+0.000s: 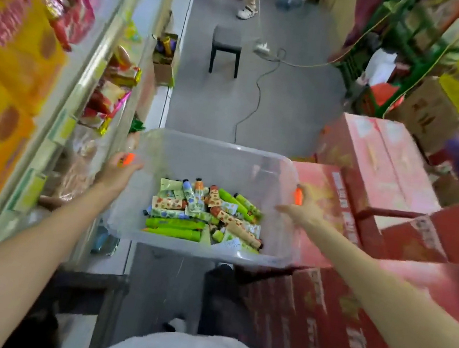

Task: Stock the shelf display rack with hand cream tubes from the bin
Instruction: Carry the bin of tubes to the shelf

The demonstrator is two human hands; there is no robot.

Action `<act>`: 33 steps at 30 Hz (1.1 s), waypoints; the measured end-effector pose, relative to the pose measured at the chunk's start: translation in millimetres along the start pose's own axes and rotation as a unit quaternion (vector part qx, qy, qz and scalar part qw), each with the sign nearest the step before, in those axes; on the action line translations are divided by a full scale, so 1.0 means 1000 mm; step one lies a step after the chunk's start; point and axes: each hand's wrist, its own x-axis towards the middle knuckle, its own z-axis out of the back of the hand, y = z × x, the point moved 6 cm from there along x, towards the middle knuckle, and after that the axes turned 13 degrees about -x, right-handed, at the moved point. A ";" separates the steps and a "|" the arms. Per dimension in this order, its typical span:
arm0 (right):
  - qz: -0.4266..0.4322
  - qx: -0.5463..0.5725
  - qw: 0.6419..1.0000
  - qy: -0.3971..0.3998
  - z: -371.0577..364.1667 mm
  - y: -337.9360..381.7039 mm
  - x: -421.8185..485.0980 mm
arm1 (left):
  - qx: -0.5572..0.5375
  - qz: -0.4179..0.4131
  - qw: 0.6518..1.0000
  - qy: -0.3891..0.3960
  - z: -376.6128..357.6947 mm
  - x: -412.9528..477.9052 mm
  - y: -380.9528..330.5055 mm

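holding the clear plastic bin [214, 143] by its two short sides, the person stands in a narrow shop aisle. the left hand [121, 172] is closed around the left rim, just at an orange clip [128, 158], and the right hand [301, 210] is closed around the right rim at the other orange clip [298, 196]; both hands clamp on the bin, with the fingers partly hidden behind the plastic. whether the bin's bottom rests on something, i cannot tell.

the hand cream tubes [205, 214] lie in a loose pile on the floor of the bin, more toward the near side. some are plain green, others have printed patterns in orange, blue and white.

the shelf rack [95, 72] runs along the left side of the aisle, with blurred colourful packets on it. stacked red cartons [371, 164] stand at the right, close to the bin. further along the grey floor are a small dark stool [226, 49] and a cable [254, 100], and beyond them the feet of another person [246, 11].
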 end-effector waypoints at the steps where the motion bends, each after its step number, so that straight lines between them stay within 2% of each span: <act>1: 0.002 -0.003 1.000 0.008 0.002 0.012 0.033 | -0.002 0.009 1.000 -0.016 -0.006 0.021 -0.005; 5: 0.019 -0.022 0.999 0.027 0.009 0.068 0.161 | -0.046 0.040 0.994 -0.089 -0.031 0.094 -0.026; 10: 0.016 -0.038 0.998 0.049 0.030 0.148 0.276 | -0.116 0.065 0.977 -0.169 -0.063 0.175 -0.069; 17: 0.020 -0.016 0.998 0.065 0.035 0.253 0.434 | -0.103 0.089 0.971 -0.194 -0.099 0.328 -0.131; 21: -0.037 0.050 0.995 0.071 0.024 0.298 0.535 | -0.176 0.180 0.947 -0.201 -0.121 0.460 -0.135; 23: -0.077 0.078 0.992 0.065 0.026 0.318 0.581 | -0.180 0.188 0.948 -0.185 -0.135 0.537 -0.136; 25: -0.100 0.077 0.990 0.061 0.034 0.341 0.620 | -0.165 0.203 0.948 -0.182 -0.157 0.570 -0.177; 33: -0.063 0.072 0.995 0.035 0.088 0.462 0.791 | -0.133 0.122 0.969 -0.169 -0.230 0.745 -0.305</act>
